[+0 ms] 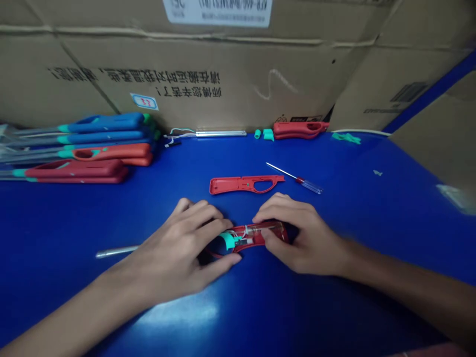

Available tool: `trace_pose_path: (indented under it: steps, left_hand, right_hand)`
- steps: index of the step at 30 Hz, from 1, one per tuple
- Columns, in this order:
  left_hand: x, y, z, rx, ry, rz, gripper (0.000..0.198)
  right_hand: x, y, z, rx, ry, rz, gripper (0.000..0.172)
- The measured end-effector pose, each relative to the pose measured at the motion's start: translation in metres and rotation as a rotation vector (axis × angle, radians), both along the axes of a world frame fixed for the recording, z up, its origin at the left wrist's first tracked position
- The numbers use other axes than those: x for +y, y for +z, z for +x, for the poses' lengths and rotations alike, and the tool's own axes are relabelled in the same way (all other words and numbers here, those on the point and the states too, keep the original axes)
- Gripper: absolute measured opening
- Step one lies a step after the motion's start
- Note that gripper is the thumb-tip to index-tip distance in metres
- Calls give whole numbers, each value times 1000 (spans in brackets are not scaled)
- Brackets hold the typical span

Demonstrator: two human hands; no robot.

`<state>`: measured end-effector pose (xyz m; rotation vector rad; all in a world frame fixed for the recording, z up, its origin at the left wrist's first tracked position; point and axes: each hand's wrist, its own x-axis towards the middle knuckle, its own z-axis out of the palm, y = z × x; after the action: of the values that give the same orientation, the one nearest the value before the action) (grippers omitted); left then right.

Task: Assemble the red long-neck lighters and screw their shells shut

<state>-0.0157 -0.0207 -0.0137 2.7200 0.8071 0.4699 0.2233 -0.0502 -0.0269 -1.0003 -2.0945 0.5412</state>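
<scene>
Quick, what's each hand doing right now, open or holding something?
Left hand: closed, holding the open red plastic housing at one end.
Right hand: closed, holding the same housing at its other end.

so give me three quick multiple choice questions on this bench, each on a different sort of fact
1. Where is the small screwdriver?
A. right of the loose shell half
B. under a hand
C. on the blue stack

2. What colour is the loose shell half?
A. blue
B. red
C. green

3. What state is the held shell, between left hand and right hand, in?
A. open, wires showing
B. closed
C. empty

1 A: it lies past that half's right end.
2 B: its plastic shows red.
3 A: wires show inside it.
</scene>
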Motion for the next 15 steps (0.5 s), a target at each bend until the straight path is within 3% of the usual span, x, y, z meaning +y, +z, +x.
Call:
trace_pose_path:
  steps: [6, 9, 13, 15]
  left_hand:
    - [-5, 6, -1, 67, 47, -98, 25]
    - [-7, 9, 0, 89, 55, -140, 26]
    - [-7, 14, 0, 110, 71, -152, 28]
    - [-8, 15, -1, 114, 72, -153, 30]
  right_hand:
    - [-1, 10, -2, -82, 35, -140, 12]
    - [0, 21, -5, -108, 35, -124, 11]
    - [-18, 38, -11, -102, -33, 131, 17]
    - [-41, 36, -12, -217, 54, 315, 14]
